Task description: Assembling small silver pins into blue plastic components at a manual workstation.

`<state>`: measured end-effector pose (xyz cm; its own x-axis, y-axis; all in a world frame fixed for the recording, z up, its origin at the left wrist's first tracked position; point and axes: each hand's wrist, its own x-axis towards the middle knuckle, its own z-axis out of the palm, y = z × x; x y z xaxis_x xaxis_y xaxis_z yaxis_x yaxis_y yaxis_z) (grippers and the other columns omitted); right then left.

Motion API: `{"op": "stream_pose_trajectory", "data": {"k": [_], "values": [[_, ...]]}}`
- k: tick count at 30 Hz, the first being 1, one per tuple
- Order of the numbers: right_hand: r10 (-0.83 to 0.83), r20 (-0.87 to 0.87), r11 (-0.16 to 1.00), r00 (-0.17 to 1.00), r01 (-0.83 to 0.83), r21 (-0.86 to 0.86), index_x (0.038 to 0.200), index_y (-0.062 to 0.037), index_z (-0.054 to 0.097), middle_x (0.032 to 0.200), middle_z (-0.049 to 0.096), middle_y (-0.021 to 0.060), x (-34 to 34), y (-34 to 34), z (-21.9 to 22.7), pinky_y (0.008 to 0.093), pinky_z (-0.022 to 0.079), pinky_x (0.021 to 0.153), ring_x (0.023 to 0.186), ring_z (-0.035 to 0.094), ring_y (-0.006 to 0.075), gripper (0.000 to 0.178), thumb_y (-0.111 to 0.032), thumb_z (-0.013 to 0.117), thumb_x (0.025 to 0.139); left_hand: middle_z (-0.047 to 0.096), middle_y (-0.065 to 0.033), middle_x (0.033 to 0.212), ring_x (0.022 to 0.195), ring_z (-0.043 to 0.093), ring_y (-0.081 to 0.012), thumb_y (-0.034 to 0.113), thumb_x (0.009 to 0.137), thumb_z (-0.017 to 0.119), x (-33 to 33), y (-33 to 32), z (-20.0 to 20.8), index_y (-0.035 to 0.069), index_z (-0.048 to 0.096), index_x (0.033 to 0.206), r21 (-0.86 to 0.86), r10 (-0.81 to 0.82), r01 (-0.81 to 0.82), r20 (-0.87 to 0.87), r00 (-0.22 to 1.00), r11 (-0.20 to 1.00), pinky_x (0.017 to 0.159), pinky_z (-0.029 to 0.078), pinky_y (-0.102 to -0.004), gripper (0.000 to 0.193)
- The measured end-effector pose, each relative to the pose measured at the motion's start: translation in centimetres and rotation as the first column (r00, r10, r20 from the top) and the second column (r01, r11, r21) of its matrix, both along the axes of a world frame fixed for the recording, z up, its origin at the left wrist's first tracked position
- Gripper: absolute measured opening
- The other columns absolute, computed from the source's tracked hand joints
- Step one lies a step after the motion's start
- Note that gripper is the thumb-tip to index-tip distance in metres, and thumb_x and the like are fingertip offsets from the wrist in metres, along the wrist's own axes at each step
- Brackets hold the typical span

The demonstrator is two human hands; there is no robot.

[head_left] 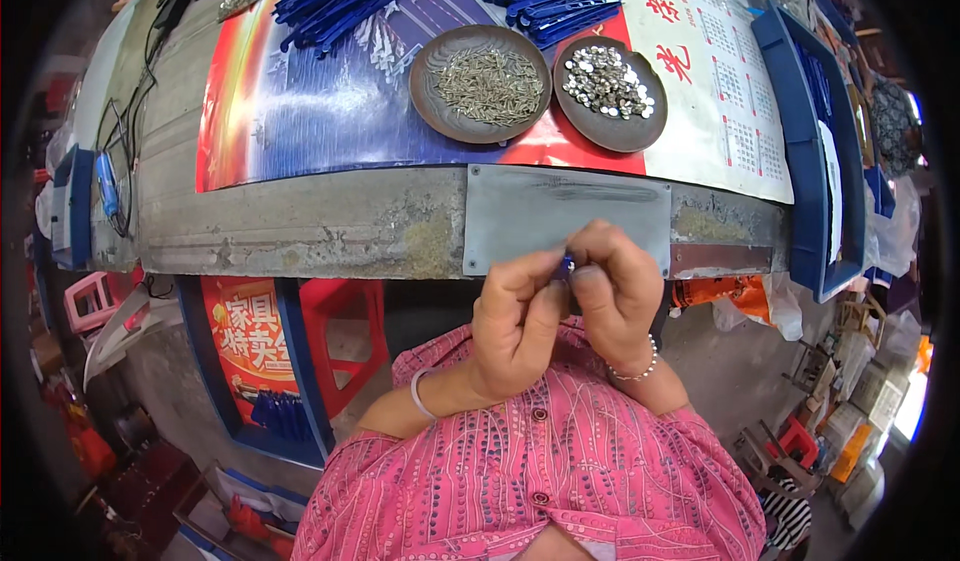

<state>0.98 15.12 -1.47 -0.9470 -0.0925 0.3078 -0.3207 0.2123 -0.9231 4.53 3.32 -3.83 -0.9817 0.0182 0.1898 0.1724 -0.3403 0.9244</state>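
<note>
Just in front of the table edge, my left hand (515, 321) and my right hand (615, 286) meet with fingers pinched together. Between their fingertips shows the end of a small blue piece (564, 269), mostly hidden by the fingers. Beyond my hands, a grey metal plate (540, 211) is fixed at the table's front edge. Two dark round dishes stand farther back. The left dish (432, 111) holds a heap of thin metal pins (488, 86); the right dish (632, 138) has shiny round metal studs (606, 81).
Piles of long blue pieces (345, 1) lie on the poster (290, 111) covering the table (300, 226). A blue tray (800, 161) stands at the right end. Below left are another blue tray (318, 376) and a red stool (375, 331). Black cables (128, 151) run along the left.
</note>
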Motion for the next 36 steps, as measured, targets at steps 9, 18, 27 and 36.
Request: {"op": "stream_pose_trajectory", "data": {"k": [9, 18, 27, 36], "values": [[-0.121, -0.234, 0.970, 0.965, 0.165, 0.177, 0.082, -0.0004, 0.052, 0.065, 0.048, 0.0082, 1.0, -1.7, -1.5, 0.0312, 0.037, 0.046, 0.051, 0.046, 0.0211, 0.019, -0.014, 0.063, 0.085, 0.064, -0.0131, 0.099, 0.088, 0.062, -0.0129, 0.002, 0.093, 0.048, 0.0, -0.6, -0.1, -0.005, 0.046, 0.119, -0.020, 0.028, -0.029, -0.029, 0.999, 0.999, 0.076, 0.049, -0.0236, 0.026], [-0.037, -0.137, 0.995, 0.990, 0.049, 0.087, 0.090, 0.0009, 0.052, 0.078, 0.055, 0.0091, 1.1, -1.8, 0.1, 0.0322, 0.045, 0.070, 0.065, 0.050, 0.0190, 0.011, -0.002, 0.060, 0.083, 0.063, -0.0096, 0.084, 0.073, 0.060, -0.0107, -0.001, 0.091, 0.052, 1.0, -1.3, -0.4, -0.002, 0.052, 0.110, -0.078, 0.119, -0.122, -0.032, 0.992, 0.990, 0.065, 0.048, -0.0240, 0.018], [-0.125, -0.279, 0.942, 0.952, 0.202, 0.268, 0.092, 0.0000, 0.048, 0.076, 0.051, 0.0101, 1.5, -2.9, -1.0, 0.0367, 0.041, 0.068, 0.064, 0.047, 0.0226, 0.009, -0.001, 0.053, 0.084, 0.064, -0.0105, 0.085, 0.073, 0.059, -0.0098, -0.002, 0.092, 0.051, 0.0, -1.3, -0.7, -0.003, 0.050, 0.108, -0.125, 0.150, -0.164, -0.115, 0.982, 0.979, 0.064, 0.047, -0.0229, 0.016], [-0.125, 0.334, 0.992, 0.934, 0.123, 0.025, 0.092, 0.0025, 0.055, 0.081, 0.053, 0.0043, 1.4, -2.8, 0.2, 0.0232, 0.040, 0.062, 0.070, 0.048, 0.0099, 0.019, -0.011, 0.041, 0.095, 0.062, -0.0116, 0.086, 0.073, 0.060, -0.0133, -0.001, 0.090, 0.054, 1.0, -2.0, -1.0, -0.001, 0.054, 0.108, -0.087, 0.167, -0.162, 0.051, 0.985, 0.983, 0.065, 0.049, -0.0266, 0.019]]}}
